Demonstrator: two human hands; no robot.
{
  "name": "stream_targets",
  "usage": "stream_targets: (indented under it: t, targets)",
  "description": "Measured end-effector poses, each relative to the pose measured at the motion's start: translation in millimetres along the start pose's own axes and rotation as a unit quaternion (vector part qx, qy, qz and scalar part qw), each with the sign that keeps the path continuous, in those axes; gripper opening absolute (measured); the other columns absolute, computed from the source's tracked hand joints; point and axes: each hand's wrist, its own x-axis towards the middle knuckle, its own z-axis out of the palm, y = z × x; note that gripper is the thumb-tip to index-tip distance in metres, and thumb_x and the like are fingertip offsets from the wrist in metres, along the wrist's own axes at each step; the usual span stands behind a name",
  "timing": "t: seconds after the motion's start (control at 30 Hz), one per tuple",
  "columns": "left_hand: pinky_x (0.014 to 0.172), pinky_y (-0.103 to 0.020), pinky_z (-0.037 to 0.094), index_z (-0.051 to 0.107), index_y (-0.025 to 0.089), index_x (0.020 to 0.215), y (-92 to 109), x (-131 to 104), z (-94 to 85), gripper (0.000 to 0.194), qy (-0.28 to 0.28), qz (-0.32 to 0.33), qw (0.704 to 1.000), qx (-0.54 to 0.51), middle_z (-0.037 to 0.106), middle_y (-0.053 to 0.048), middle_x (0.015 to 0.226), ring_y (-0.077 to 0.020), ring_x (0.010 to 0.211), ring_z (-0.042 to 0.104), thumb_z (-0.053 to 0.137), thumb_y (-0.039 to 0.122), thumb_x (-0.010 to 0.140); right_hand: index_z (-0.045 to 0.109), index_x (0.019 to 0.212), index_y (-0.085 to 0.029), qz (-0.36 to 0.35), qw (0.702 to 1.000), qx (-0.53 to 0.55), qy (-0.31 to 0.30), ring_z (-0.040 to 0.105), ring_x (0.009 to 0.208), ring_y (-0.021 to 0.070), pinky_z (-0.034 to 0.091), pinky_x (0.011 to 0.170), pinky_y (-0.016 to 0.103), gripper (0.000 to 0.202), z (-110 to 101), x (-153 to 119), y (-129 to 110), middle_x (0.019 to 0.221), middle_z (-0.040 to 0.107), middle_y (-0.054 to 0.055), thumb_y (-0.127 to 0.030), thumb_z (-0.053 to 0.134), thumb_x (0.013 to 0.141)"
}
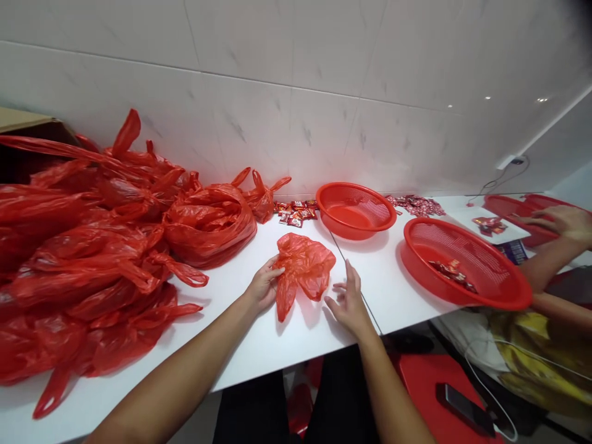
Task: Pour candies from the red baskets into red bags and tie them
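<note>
A small red plastic bag (305,265) is held above the white table (250,351) by my left hand (266,283), its thumb pressed on the bag's left side. The bag's handles hang toward me. Just right of the bag is my right hand (349,302), fingers apart and holding nothing. Behind the bag lies a small group of red candy packets (296,213). An empty-looking red plastic basket (355,209) stands beyond my right hand. Farther right, another red basket (467,265) has several wrapped packets (453,274) in its bottom.
Many red plastic bags (92,246) are heaped on the left, beside a cardboard box (32,120). Pink-red packets (419,205) lie by the wall. A co-worker's hand (564,222) reaches over more red baskets at the right. A phone (467,407) rests on a red stool (425,376).
</note>
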Motion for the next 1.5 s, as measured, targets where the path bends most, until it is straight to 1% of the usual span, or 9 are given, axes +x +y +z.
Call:
stream_targets:
  t: [0.13,0.33,0.63,0.77,0.9,1.0,1.2,1.3,1.5]
  targets:
    - [0.099,-0.036,0.058,0.050,0.022,0.146,1,6,-6.7,0.077,0.001,-0.005,1.000,-0.005,0.069,-0.012,0.133,-0.0223,0.107,0.074,0.079,0.007,0.077,0.074,0.117,-0.030,-0.117,0.992,-0.033,0.012,0.061,0.117,0.0268,0.058,0.093,0.047,0.034,13,60,-14,0.165,0.028,0.010,-0.028,0.073,0.083]
    - [0.090,-0.039,0.061,0.018,0.042,0.160,1,11,-15.7,0.095,0.136,0.058,0.988,0.031,0.055,-0.011,0.150,-0.0216,0.107,0.073,0.077,0.022,0.087,0.068,0.090,-0.020,-0.061,0.978,0.136,0.148,0.063,0.117,0.0258,0.057,0.087,0.038,0.014,50,131,19,0.133,0.061,0.014,-0.032,0.069,0.082]
    - [0.098,-0.046,0.057,0.022,0.033,0.153,-8,18,-30.5,0.094,0.174,0.174,0.951,0.187,0.044,-0.018,0.155,-0.0270,0.121,0.064,0.082,0.047,0.082,0.068,0.090,-0.021,0.000,0.961,0.218,0.170,0.066,0.109,0.0229,0.057,0.082,0.035,0.019,53,117,56,0.141,0.060,0.012,-0.033,0.072,0.077]
    - [0.105,-0.056,0.050,0.037,0.025,0.147,-14,3,-27.8,0.079,0.204,0.349,0.791,0.458,0.041,-0.021,0.152,-0.0328,0.129,0.054,0.079,0.045,0.084,0.069,0.091,-0.021,-0.008,0.957,0.215,0.196,0.065,0.108,0.0223,0.055,0.087,0.037,0.017,49,120,55,0.140,0.060,0.012,-0.032,0.070,0.078]
    - [0.110,-0.052,0.049,0.056,0.021,0.130,-22,-18,-12.6,0.038,0.000,0.506,0.629,0.591,0.062,-0.014,0.129,-0.0290,0.126,0.058,0.065,0.023,0.094,0.071,0.089,-0.021,-0.030,0.955,0.225,0.189,0.064,0.109,0.0228,0.053,0.089,0.038,0.012,51,117,46,0.138,0.061,0.011,-0.028,0.068,0.079]
    - [0.106,-0.045,0.053,0.059,0.019,0.130,-31,-22,-3.6,0.031,-0.105,0.474,0.583,0.651,0.068,-0.013,0.126,-0.0251,0.122,0.063,0.050,0.015,0.101,0.072,0.090,-0.022,-0.038,0.952,0.243,0.182,0.065,0.107,0.0227,0.052,0.090,0.038,0.012,52,113,37,0.140,0.060,0.010,-0.026,0.069,0.079]
    - [0.104,-0.059,0.047,0.061,0.009,0.138,-29,-17,-5.2,0.041,0.082,0.269,0.478,0.832,0.062,-0.024,0.139,-0.0414,0.131,0.055,0.053,0.026,0.101,0.061,0.068,-0.022,-0.058,0.960,0.227,0.154,0.062,0.118,0.0286,0.046,0.103,0.046,0.010,47,108,31,0.120,0.070,0.007,-0.024,0.054,0.075]
    - [0.102,-0.060,0.045,0.060,0.012,0.142,-19,-18,-7.6,0.048,0.114,0.250,0.485,0.830,0.062,-0.024,0.136,-0.0427,0.123,0.057,0.059,0.032,0.098,0.060,0.066,-0.022,-0.062,0.960,0.230,0.150,0.063,0.114,0.0284,0.044,0.105,0.046,0.010,47,109,33,0.113,0.071,0.006,-0.023,0.052,0.072]
    - [0.111,-0.068,0.032,0.059,0.022,0.147,-9,-12,-19.4,0.052,0.143,0.294,0.591,0.737,0.053,-0.021,0.151,-0.0489,0.135,0.046,0.060,0.031,0.096,0.057,0.063,-0.022,-0.050,0.954,0.254,0.149,0.062,0.116,0.0282,0.042,0.107,0.044,0.009,43,110,34,0.112,0.072,0.006,-0.023,0.050,0.070]
